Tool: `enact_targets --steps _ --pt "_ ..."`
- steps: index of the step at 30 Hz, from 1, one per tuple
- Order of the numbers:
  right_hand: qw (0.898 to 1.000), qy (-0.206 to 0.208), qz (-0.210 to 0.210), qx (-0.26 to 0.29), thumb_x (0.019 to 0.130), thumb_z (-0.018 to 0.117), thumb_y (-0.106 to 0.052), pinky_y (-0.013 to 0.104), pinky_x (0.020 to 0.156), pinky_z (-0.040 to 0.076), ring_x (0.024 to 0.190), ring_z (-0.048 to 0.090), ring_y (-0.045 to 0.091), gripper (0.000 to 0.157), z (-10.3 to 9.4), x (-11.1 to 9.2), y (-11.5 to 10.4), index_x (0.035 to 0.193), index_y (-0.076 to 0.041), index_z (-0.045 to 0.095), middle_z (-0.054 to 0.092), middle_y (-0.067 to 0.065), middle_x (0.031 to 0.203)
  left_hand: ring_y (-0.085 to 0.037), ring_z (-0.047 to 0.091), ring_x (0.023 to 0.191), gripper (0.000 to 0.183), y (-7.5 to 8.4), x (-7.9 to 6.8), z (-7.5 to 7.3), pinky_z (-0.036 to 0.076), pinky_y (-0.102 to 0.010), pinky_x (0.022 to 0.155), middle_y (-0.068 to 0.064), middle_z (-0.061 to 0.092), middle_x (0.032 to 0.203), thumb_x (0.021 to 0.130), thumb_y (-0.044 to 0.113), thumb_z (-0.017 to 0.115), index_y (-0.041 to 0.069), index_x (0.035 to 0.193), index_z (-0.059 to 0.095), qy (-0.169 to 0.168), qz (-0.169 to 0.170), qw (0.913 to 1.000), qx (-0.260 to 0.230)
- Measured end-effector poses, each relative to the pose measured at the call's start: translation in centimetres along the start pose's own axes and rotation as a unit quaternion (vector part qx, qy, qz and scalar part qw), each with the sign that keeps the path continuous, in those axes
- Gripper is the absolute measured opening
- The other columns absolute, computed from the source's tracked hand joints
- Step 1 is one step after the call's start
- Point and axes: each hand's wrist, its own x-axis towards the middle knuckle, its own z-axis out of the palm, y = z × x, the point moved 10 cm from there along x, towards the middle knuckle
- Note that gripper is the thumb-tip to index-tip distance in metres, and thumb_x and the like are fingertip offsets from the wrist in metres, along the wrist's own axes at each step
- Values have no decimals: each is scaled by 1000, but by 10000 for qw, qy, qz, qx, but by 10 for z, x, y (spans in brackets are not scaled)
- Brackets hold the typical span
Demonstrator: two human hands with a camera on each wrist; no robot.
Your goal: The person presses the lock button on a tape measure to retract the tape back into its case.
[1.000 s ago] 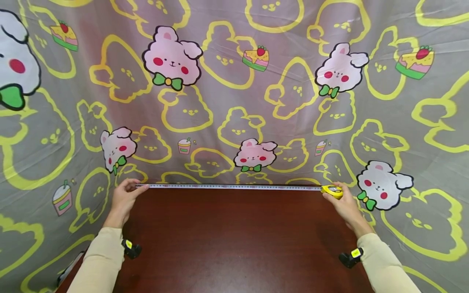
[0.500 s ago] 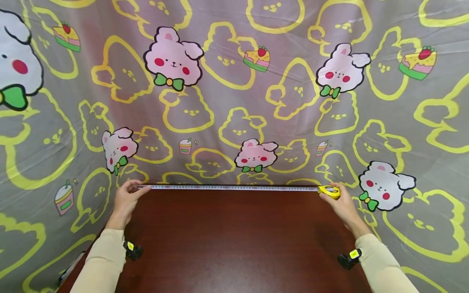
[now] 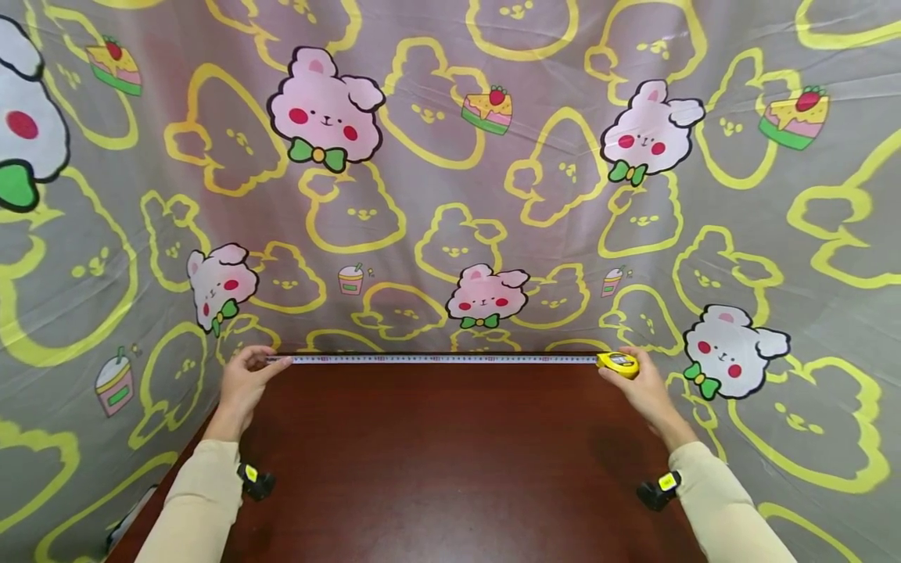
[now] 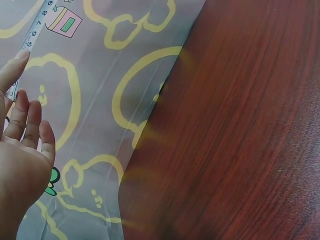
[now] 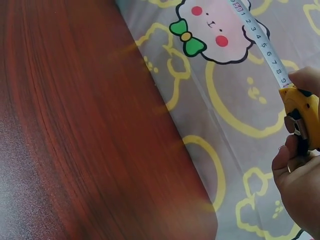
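A yellow tape measure (image 3: 619, 363) is gripped in my right hand (image 3: 647, 391) at the right of the head view. Its white blade (image 3: 436, 359) runs straight and level across to my left hand (image 3: 245, 383), which pinches the free end between thumb and fingers. In the left wrist view the blade (image 4: 34, 31) passes under the thumb, and the other fingers (image 4: 32, 120) lie loosely bent. The right wrist view has the yellow case (image 5: 302, 117) in the palm, with the blade coming out beside the thumb (image 5: 305, 80).
A dark reddish-brown wooden table (image 3: 450, 453) lies below the hands. Grey cloth (image 3: 422, 180) with rabbit prints hangs behind it and along both sides. Each forearm wears a small black wrist camera (image 3: 255, 480).
My right hand and the tape case have moved left, so the stretch of blade between the hands is shorter. The left hand keeps its pinch on the end, almost still.
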Motion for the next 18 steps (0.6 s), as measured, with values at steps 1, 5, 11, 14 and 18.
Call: enact_targets --steps 1,5,11,14,18 --pt "10000 -6 -9 -10 97 76 -27 14 78 45 103 53 25 72 1 0 0 147 7 37 46 29 135 -12 51 86 41 0 0 0 43 -23 71 8 58 89 90 24 84 -1 114 62 0 4 10000 -8" --pt "10000 33 -40 62 96 77 -25 14 78 44 99 53 19 71 3 0 -1 146 7 39 49 28 131 -12 53 85 38 3 -1 2 45 -24 71 8 60 89 90 24 85 1 111 63 -22 53 10000 -44" --pt "9999 9 -72 117 95 78 -24 13 79 44 98 53 15 72 8 -1 -2 146 8 38 48 27 132 -13 53 86 45 3 -3 4 46 -28 73 6 59 91 90 28 84 -1 116 63 -87 53 9999 124" --pt "9998 -52 -29 196 96 77 -21 13 80 44 98 53 11 72 12 -1 -2 147 8 36 47 27 135 -12 53 85 46 4 -4 5 45 -26 71 7 60 90 90 29 84 -2 118 63 -106 76 9998 178" --pt "9995 -63 -43 322 96 77 -17 13 80 45 97 53 7 71 15 0 -3 147 8 35 46 27 136 -13 53 85 48 8 -5 9 44 -24 69 6 60 91 90 30 84 -3 118 62 -189 164 9995 196"
